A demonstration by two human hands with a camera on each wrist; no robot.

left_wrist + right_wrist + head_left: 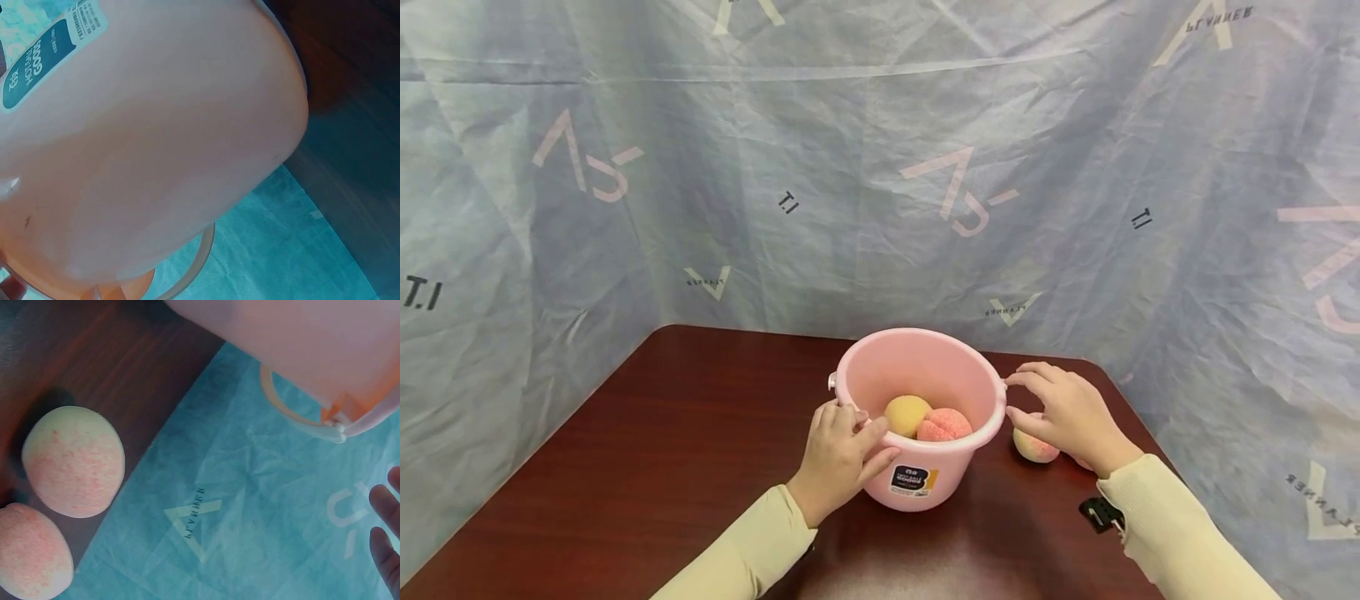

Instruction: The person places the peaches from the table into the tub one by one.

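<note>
"Pink plastic bucket (pixel 953 468) on the brown wooden table (pixel 715 433): room?"

"Widest leftward of it."

"Fingers?"

"Right hand (pixel 1069 415), beside it, loose; left hand (pixel 837 454), at its rim, can't tell. Rightward, a round reddish peach (pixel 1082 462), mostly hidden in head view."

Pink bucket (pixel 917 457) sits upright on tbl (pixel 700 458), label (pixel 913 481) on front. Yellow fruit (pixel 906 412) & pink peach (pixel 945 425) inside, side by side. 2 more peaches (pixel 74 461), pale w/ pink blush, lie to bucket's R.

The right wrist view's edges cut off parts of the bucket (pixel 300 337), fingers (pixel 384 505) and lower peach (pixel 31 553).
</note>
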